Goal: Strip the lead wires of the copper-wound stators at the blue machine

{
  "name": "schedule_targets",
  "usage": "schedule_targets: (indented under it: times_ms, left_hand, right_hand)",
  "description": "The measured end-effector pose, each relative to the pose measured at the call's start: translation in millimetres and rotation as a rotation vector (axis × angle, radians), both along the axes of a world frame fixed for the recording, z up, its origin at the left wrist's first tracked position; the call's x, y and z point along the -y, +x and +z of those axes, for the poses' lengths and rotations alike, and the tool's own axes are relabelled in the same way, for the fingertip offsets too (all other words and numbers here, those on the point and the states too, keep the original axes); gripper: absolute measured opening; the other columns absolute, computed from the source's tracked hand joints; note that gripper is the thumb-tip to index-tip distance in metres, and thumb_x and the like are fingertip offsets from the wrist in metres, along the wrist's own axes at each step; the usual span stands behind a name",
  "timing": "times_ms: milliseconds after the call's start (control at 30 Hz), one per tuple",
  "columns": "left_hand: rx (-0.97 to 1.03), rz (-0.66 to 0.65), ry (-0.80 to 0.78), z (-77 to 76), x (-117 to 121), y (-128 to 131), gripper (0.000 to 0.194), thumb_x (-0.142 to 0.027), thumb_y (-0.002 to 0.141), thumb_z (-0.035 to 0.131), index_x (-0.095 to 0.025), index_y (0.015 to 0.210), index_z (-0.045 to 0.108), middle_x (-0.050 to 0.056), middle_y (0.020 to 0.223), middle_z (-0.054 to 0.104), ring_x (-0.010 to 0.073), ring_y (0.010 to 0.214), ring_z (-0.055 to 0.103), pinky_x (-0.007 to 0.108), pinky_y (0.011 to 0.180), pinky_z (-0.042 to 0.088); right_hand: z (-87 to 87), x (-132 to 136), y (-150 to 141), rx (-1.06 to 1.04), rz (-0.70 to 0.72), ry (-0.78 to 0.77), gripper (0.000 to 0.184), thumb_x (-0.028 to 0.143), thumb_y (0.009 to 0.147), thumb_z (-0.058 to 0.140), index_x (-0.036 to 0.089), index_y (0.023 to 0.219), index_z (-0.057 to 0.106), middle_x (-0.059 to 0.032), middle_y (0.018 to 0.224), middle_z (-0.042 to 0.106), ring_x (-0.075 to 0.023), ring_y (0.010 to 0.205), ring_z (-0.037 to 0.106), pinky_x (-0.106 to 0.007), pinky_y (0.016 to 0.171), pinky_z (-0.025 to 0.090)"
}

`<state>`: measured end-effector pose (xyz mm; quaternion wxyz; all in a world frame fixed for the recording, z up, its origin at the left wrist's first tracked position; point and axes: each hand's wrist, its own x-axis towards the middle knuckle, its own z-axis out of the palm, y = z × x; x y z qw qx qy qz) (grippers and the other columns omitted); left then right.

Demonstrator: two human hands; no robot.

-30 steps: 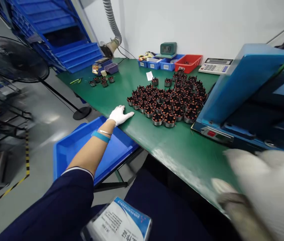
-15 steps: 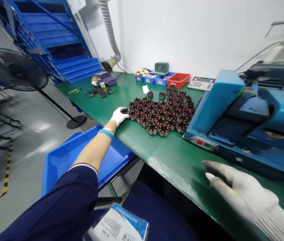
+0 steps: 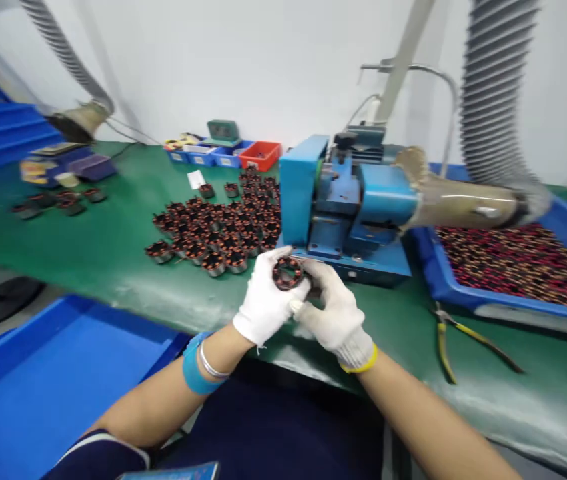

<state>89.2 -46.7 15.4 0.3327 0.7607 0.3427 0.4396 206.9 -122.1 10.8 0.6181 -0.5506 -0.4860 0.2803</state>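
Observation:
A motor stator [image 3: 287,273], a dark ring with copper windings, is held up over the near side of the green table. My left hand [image 3: 269,293], in a white glove, wraps round its left side and underside. My right hand [image 3: 332,308], also gloved, has its fingers curled against the stator's right side, with the thumb below; its exact contact is partly hidden. Many similar stators [image 3: 213,230] stand crowded together on the table, beyond my left hand. Just behind both hands stands a blue bench machine [image 3: 358,193].
Yellow-handled pliers [image 3: 456,327] lie to the right, before a blue tray [image 3: 518,303] full of red and tan pieces. A ducted nozzle [image 3: 468,200] meets the machine. Small bins, including a red bin [image 3: 261,157], line the wall. A large blue crate [image 3: 68,373] sits lower left.
My left hand has come from the group's left edge to in front of the machine, bringing a stator. My right hand has moved in and closed against it. The view has turned right.

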Motion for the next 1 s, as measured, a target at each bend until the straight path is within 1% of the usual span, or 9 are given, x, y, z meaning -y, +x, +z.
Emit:
schedule_targets:
  times_ms: [100, 200, 300, 400, 500, 600, 733, 833, 1000]
  left_hand:
    - [0.084, -0.275, -0.083, -1.2, 7, 46, 0.061, -0.027, 0.076, 0.067, -0.023, 0.132, 0.043, 0.011, 0.13, 0.059, 0.0237, 0.114, 0.063, 0.04, 0.097, 0.055]
    - [0.155, -0.406, -0.212, 1.3, 4, 74, 0.058, -0.031, 0.077, 0.068, -0.022, 0.128, 0.044, 0.01, 0.119, 0.066, 0.0207, 0.091, 0.071, 0.035, 0.079, 0.062]
    - [0.138, -0.363, -0.219, 9.5, 0, 92, 0.059, -0.035, 0.069, 0.075, -0.021, 0.12, 0.049, 0.01, 0.112, 0.069, 0.0213, 0.083, 0.072, 0.035, 0.072, 0.063]
    - [0.119, -0.324, -0.133, 18.2, -2, 104, 0.058, -0.036, 0.065, 0.078, -0.021, 0.116, 0.053, 0.01, 0.113, 0.069, 0.0241, 0.094, 0.07, 0.038, 0.081, 0.061]
    - [0.121, -0.299, -0.051, 22.0, -3, 111, 0.055, -0.035, 0.067, 0.077, -0.021, 0.116, 0.055, 0.009, 0.116, 0.068, 0.0249, 0.102, 0.068, 0.04, 0.09, 0.059]
    - [0.134, -0.319, -0.031, 17.8, -4, 112, 0.053, -0.033, 0.07, 0.073, -0.021, 0.118, 0.054, 0.009, 0.118, 0.067, 0.0245, 0.103, 0.068, 0.039, 0.091, 0.058]
    - [0.148, -0.384, -0.046, 2.3, -7, 107, 0.055, -0.025, 0.069, 0.071, -0.023, 0.12, 0.051, 0.007, 0.118, 0.066, 0.0229, 0.102, 0.068, 0.038, 0.09, 0.059]
    - [0.164, -0.376, -0.009, -6.7, -9, 106, 0.059, -0.021, 0.067, 0.071, -0.024, 0.122, 0.049, 0.008, 0.119, 0.065, 0.0229, 0.104, 0.067, 0.038, 0.093, 0.058]
    - [0.135, -0.367, 0.109, -2.0, -11, 108, 0.058, -0.021, 0.07, 0.071, -0.024, 0.124, 0.05, 0.006, 0.116, 0.065, 0.0206, 0.102, 0.067, 0.035, 0.093, 0.057]
  right_hand:
    - [-0.7, 4, 31, -0.014, -0.27, 0.098, 0.044, 0.037, 0.071, 0.071, 0.021, 0.112, 0.063, -0.01, 0.117, 0.062, -0.0249, 0.106, 0.062, -0.041, 0.095, 0.053]
    - [0.5, 5, 60, -0.031, -0.334, 0.153, 0.042, 0.044, 0.076, 0.067, 0.02, 0.111, 0.065, -0.01, 0.115, 0.064, -0.0247, 0.107, 0.063, -0.041, 0.098, 0.051]
    - [5.8, 2, 75, -0.071, -0.352, 0.163, 0.049, 0.048, 0.075, 0.068, 0.018, 0.114, 0.064, -0.011, 0.116, 0.065, -0.0256, 0.109, 0.063, -0.041, 0.1, 0.05]
    - [16.2, -1, 79, -0.111, -0.385, 0.151, 0.056, 0.048, 0.066, 0.075, 0.016, 0.111, 0.063, -0.011, 0.112, 0.068, -0.0265, 0.104, 0.065, -0.041, 0.098, 0.051]
    - [26.3, -1, 79, -0.11, -0.436, 0.144, 0.054, 0.048, 0.065, 0.073, 0.016, 0.107, 0.062, -0.0098, 0.105, 0.071, -0.0259, 0.099, 0.067, -0.042, 0.095, 0.053]
    - [28.6, 1, 79, -0.096, -0.464, 0.127, 0.055, 0.047, 0.063, 0.074, 0.016, 0.106, 0.062, -0.0103, 0.105, 0.071, -0.0261, 0.097, 0.067, -0.041, 0.092, 0.055]
    - [22.1, 3, 77, -0.075, -0.444, 0.061, 0.059, 0.044, 0.059, 0.077, 0.018, 0.11, 0.061, -0.0098, 0.108, 0.07, -0.0262, 0.096, 0.067, -0.04, 0.089, 0.056]
    - [18.2, 4, 75, 0.0, -0.447, 0.034, 0.063, 0.041, 0.059, 0.078, 0.018, 0.114, 0.061, -0.0105, 0.113, 0.067, -0.0271, 0.1, 0.066, -0.041, 0.09, 0.056]
    - [14.5, 2, 74, 0.027, -0.518, 0.069, 0.061, 0.042, 0.064, 0.076, 0.016, 0.117, 0.06, -0.0129, 0.115, 0.065, -0.0272, 0.104, 0.064, -0.042, 0.093, 0.054]
